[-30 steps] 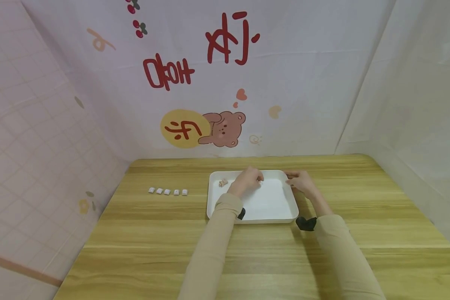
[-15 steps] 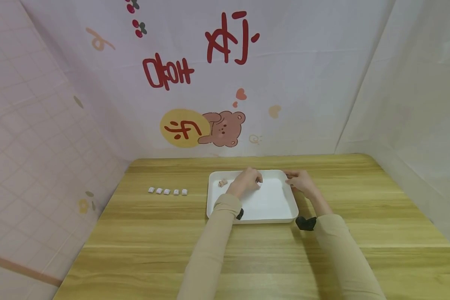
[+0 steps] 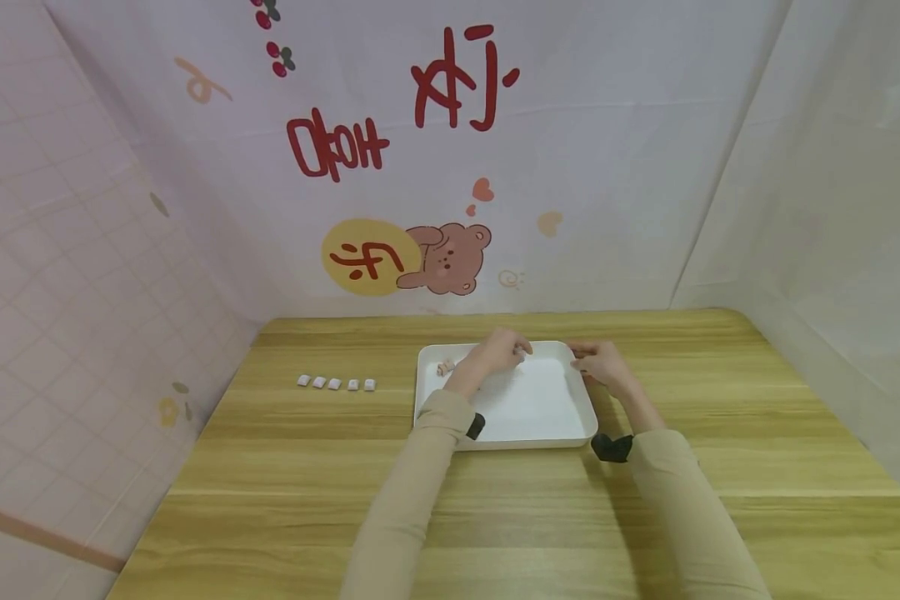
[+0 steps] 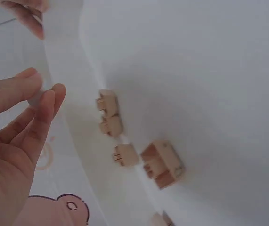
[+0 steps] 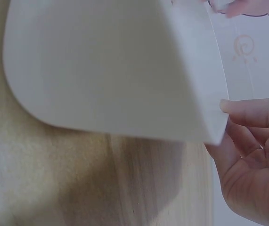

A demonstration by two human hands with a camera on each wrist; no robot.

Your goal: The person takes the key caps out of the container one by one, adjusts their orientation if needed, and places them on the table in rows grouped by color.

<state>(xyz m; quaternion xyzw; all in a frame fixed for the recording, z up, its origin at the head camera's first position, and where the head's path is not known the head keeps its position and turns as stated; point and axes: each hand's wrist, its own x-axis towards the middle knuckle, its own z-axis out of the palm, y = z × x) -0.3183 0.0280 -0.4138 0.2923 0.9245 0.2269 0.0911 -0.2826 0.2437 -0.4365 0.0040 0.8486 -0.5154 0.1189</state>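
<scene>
White keycap (image 4: 35, 99) pinched, white tray (image 3: 547, 404) gripped

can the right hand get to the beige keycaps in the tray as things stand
Probably not easily: the right hand holds the white tray at its right end, the beige keycaps lie toward the left end, and the left hand is in between.

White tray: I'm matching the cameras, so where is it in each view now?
Head: the white tray sits just right of and below centre.
Left wrist: the tray fills much of the middle and right.
Right wrist: the tray spans the upper left and centre.
Shared landmark: the right hand gripping it, right of centre in head, top left in left wrist, lower right in right wrist.
</scene>
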